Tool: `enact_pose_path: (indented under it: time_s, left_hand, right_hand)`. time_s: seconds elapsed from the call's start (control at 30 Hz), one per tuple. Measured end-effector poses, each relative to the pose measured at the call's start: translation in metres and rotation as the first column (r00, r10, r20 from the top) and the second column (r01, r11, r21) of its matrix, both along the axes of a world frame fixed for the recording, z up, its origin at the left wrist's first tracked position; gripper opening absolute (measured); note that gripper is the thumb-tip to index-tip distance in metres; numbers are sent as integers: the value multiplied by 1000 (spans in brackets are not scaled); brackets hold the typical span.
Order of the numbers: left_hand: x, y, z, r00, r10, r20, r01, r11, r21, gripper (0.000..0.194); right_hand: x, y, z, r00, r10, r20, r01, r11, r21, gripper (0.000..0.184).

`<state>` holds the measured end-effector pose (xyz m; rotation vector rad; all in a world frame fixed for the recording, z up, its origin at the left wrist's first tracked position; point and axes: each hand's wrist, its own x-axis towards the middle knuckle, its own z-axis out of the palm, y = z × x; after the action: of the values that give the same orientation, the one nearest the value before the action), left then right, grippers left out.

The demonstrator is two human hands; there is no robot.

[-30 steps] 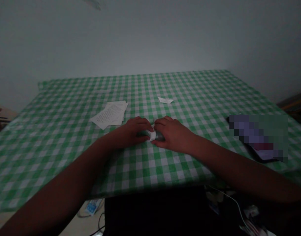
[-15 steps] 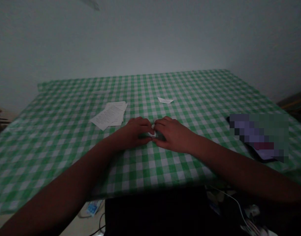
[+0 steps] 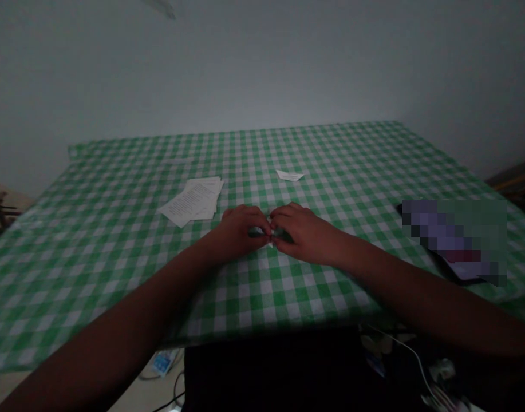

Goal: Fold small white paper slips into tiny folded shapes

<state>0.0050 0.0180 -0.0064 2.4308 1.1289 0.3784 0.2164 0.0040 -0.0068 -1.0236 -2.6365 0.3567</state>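
Both hands meet at the middle of the table, fingertips nearly touching. My left hand (image 3: 240, 232) is closed, its thumb and fingers pinched on a small piece of white paper (image 3: 271, 243). From the other side my right hand (image 3: 303, 233) grips the same paper. Fingers cover most of it, so its shape is hard to make out. Beyond the hands lies a small folded paper (image 3: 290, 175), boat-like in outline. Left of my left hand rests a loose stack of printed paper sheets (image 3: 193, 200).
A green and white checked tablecloth (image 3: 262, 297) covers the table. At the right lies a dark-edged flat device (image 3: 451, 252), its surface pixelated. The wall (image 3: 245, 68) stands behind the table. Below the front edge are cables and a blue-and-white packet (image 3: 162, 362) on the floor.
My left fingers have shifted slightly right, closer to my right fingertips. Less of the white paper shows between the hands now. The things on the table stay in place.
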Motion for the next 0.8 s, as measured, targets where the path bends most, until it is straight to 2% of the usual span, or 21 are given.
enact_pose_path:
  time_s: [0.2, 0.37, 0.5, 0.8]
  left_hand:
    - [2, 0, -8, 998, 57, 18, -57, 998, 28, 9]
    - [1, 3, -11, 991, 130, 14, -131, 990, 45, 9]
    - [2, 5, -8, 989, 145, 39, -146, 989, 17, 10]
    - [2, 7, -2, 990, 134, 35, -133, 990, -40, 12]
  right_hand:
    - [-3, 1, -6, 998, -58, -31, 58, 998, 2, 23]
    - [-2, 7, -7, 990, 86, -107, -89, 996, -17, 9]
    - [1, 10, -7, 988, 142, -54, -145, 988, -50, 10]
    - [-7, 8, -8, 995, 76, 67, -78, 997, 24, 14]
